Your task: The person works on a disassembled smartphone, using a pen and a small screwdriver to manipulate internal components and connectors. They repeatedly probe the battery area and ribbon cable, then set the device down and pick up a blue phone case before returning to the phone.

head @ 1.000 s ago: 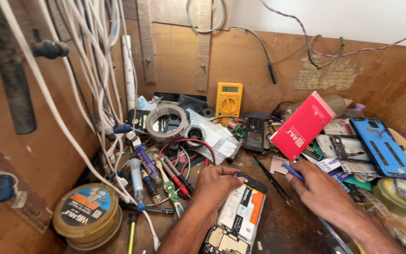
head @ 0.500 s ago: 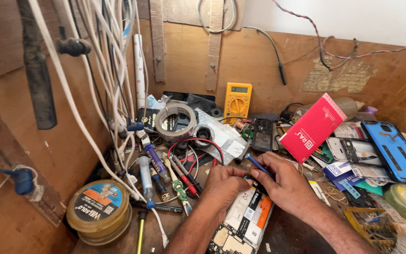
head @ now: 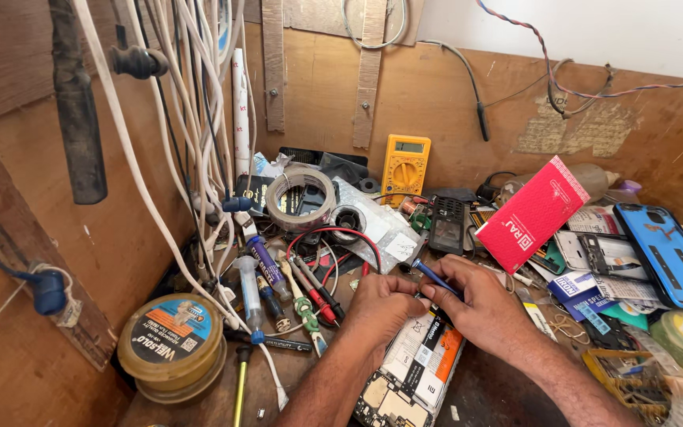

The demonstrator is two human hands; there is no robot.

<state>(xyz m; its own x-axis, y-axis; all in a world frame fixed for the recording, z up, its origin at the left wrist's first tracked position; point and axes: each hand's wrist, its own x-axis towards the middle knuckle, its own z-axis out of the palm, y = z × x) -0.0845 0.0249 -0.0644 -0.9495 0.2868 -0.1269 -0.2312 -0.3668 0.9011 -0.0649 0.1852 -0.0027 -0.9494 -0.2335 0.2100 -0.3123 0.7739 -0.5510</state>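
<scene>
Fingers of right hand (head: 484, 304) pinch blue screwdriver (head: 434, 276); left hand (head: 381, 304) curls on opened phone (head: 413, 372).

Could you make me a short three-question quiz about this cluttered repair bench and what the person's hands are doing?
1. True or false: the right hand holds a thin blue-handled tool.
2. What lies under both hands? A) an opened phone with its battery showing B) a laptop C) a wall clock
3. What colour is the multimeter leaning at the back wall?

Key
1. True; the tool's tip points down where the left hand meets the right.
2. A
3. Yellow.
</scene>
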